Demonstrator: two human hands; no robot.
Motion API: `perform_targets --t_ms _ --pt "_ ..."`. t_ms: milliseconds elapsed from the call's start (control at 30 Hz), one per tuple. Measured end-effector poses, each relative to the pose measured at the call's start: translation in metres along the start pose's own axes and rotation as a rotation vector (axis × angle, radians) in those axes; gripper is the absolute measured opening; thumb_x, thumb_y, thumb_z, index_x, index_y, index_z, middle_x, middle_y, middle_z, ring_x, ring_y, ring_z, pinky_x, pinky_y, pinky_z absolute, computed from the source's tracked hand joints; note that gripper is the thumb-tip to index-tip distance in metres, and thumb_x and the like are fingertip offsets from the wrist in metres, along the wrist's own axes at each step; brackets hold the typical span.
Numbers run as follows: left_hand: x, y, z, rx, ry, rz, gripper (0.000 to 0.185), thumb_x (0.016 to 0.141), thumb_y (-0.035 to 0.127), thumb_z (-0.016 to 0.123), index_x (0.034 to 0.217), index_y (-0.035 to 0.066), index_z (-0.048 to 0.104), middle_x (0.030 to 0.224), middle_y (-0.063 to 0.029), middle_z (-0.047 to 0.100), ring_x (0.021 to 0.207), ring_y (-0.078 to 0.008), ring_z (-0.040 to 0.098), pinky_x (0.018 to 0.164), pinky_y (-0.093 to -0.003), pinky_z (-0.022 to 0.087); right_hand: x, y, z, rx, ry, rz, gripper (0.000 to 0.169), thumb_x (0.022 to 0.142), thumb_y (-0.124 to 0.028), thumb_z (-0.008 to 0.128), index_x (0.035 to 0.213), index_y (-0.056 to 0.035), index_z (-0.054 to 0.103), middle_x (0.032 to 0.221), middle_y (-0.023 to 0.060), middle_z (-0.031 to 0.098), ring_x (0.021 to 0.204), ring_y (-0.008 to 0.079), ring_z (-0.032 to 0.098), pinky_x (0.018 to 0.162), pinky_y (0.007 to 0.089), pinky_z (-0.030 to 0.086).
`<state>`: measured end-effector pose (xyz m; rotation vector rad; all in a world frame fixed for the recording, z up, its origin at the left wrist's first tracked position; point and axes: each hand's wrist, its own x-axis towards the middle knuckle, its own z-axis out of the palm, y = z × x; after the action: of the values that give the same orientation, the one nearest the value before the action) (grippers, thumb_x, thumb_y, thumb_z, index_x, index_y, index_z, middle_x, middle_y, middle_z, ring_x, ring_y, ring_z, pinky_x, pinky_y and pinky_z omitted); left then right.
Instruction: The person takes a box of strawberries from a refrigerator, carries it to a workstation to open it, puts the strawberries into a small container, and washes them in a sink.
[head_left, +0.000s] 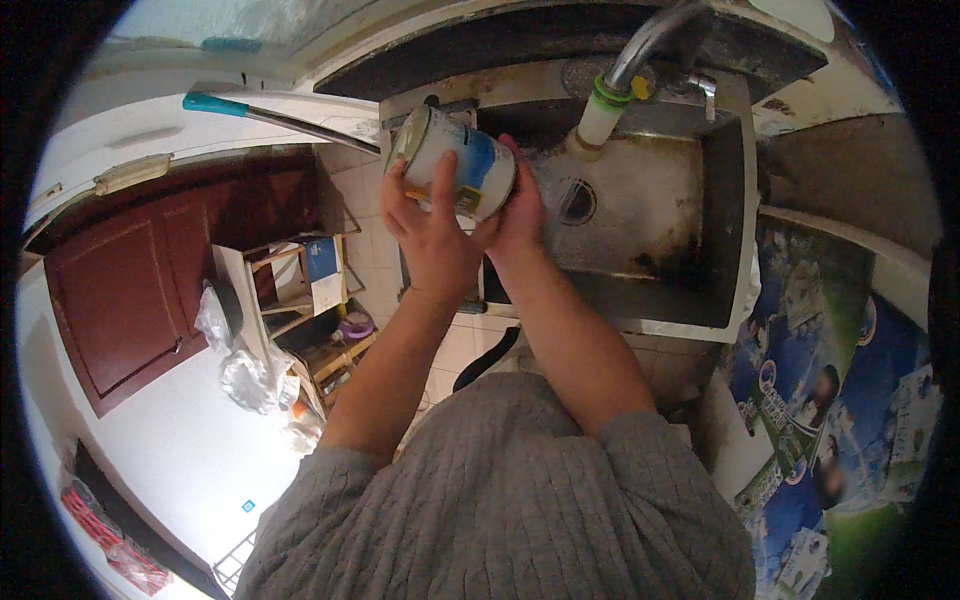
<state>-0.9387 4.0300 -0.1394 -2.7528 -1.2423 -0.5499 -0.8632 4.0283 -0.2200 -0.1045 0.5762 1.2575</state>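
Both of my hands hold a large white-and-blue can (469, 154) with a printed label, tilted on its side over the left edge of the sink (637, 202). My left hand (435, 232) grips its near side, with the fingers spread along the label and toward the pale end. At the other end, my right hand (521, 206) supports the can from the right and beneath; part of that hand is hidden. A chrome faucet (637, 45) with a green-and-white nozzle extension (600, 112) points down into the basin, right of the can. The round drain (577, 201) lies beside my right hand.
A teal-handled pole (285, 120) leans left of the sink. Further left stand a wooden shelf (262, 300) with boxes and plastic bags (244, 379), and a dark red door (142, 292). A faucet lever (705, 94) sits at the back right. Printed poster sheeting (810, 390) covers the right side.
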Motion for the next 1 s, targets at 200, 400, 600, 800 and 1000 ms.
perform_targets --t_ms 200,400,600,800,1000 --pt "0.001 -0.004 0.005 -0.020 -0.022 -0.098 0.097 0.056 0.024 0.088 0.142 0.015 0.042 0.142 -0.0285 0.029 0.131 -0.0480 0.030 0.109 -0.0527 0.027 -0.005 0.005 0.003 -0.127 0.056 -0.117 0.050 0.096 -0.041 0.056 0.132 -0.0069 0.054 0.132 0.0119 0.058 0.118 0.0301 0.058 0.102 0.0422 0.046" --pt "-0.039 -0.035 0.079 -0.921 -0.324 -0.705 0.079 0.083 0.030 0.075 0.144 0.005 0.032 0.129 -0.0231 0.050 0.118 -0.0311 0.051 0.094 -0.0389 0.047 -0.025 -0.014 -0.014 -1.762 0.078 -0.804 0.059 0.097 -0.038 0.055 0.141 0.0002 0.044 0.147 0.0229 0.040 0.136 0.0432 0.036 0.113 0.0536 0.028" --pt "-0.061 -0.013 0.157 -1.734 -0.649 -1.290 0.063 0.093 0.044 0.059 0.141 0.009 0.037 0.130 -0.0144 0.054 0.111 -0.0253 0.058 0.092 -0.0414 0.051 -0.086 -0.081 -0.050 -2.122 -0.120 -0.770 0.050 0.097 -0.026 0.056 0.137 0.0017 0.048 0.151 0.0259 0.034 0.140 0.0467 0.029 0.115 0.0548 0.024" --pt "-0.055 0.005 0.141 -1.656 -0.646 -1.323 0.075 0.089 0.046 0.064 0.145 0.011 0.029 0.141 -0.0141 0.043 0.122 -0.0315 0.052 0.096 -0.0509 0.048 -0.122 -0.168 -0.092 -1.907 0.379 -0.628 0.040 0.099 -0.024 0.056 0.132 -0.0015 0.055 0.147 0.0199 0.044 0.136 0.0313 0.043 0.110 0.0369 0.035" --pt "-0.046 0.003 0.122 -1.527 -0.619 -1.139 0.089 0.086 0.047 0.068 0.150 0.009 0.019 0.143 -0.0159 0.040 0.122 -0.0318 0.051 0.095 -0.0499 0.050 -0.099 -0.199 -0.091 -1.849 0.335 -0.779 0.037 0.100 -0.023 0.055 0.131 -0.0025 0.056 0.136 0.0158 0.055 0.127 0.0246 0.052 0.107 0.0335 0.038"
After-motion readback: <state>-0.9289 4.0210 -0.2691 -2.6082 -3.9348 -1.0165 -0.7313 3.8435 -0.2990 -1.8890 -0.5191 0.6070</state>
